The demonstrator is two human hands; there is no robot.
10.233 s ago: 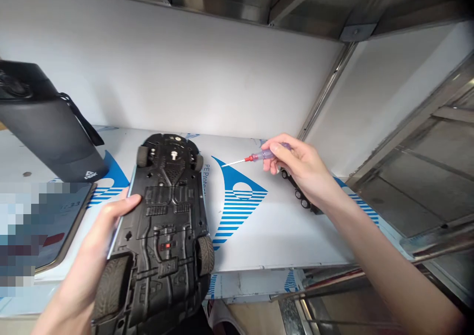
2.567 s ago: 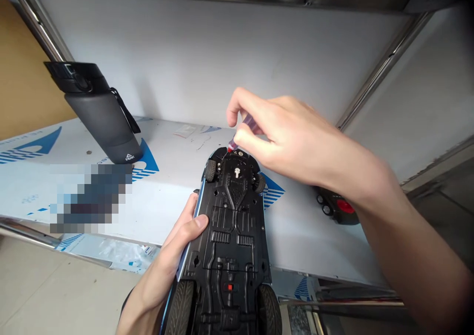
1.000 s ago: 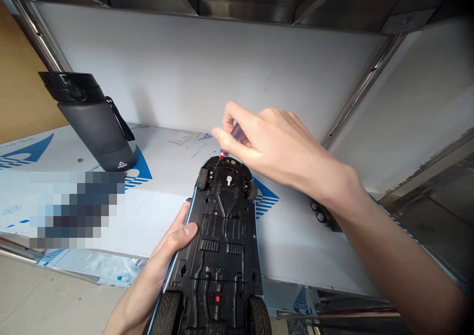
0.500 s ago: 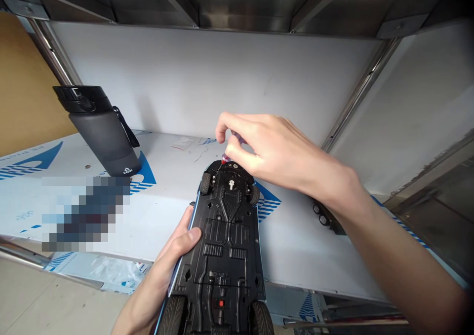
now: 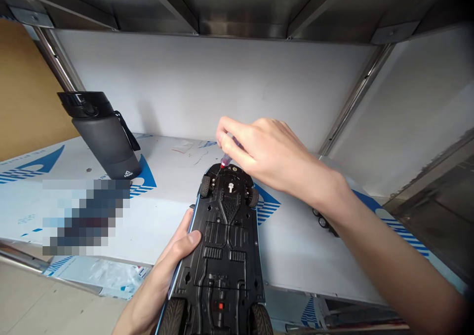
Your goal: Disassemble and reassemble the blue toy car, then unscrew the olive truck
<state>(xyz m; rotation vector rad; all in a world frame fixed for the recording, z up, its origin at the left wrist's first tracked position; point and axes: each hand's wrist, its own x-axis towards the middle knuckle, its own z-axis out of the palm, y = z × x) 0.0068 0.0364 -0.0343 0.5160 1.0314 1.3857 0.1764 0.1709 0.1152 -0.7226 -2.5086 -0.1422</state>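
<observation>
A toy car is held belly up, its black underside with moulded pipes and a red square facing me, blue body showing along the edges. My left hand grips its left side, thumb on the rim of the underside. At the car's far end, my right hand pinches a small screwdriver with a clear purplish handle and a red collar. The thin shaft points down at the underside, near the front left wheel. Whether the tip sits in a screw is too small to tell.
A black water bottle stands on the film-covered shelf at left, behind a blurred-out patch. A small plastic bag lies at the back. Partly behind my right forearm are small wheels. A metal shelf hangs overhead.
My right hand's fingers have rolled and closed further around the screwdriver handle, which now shows more. My left hand and the car keep nearly the same place; the view has tilted slightly.
</observation>
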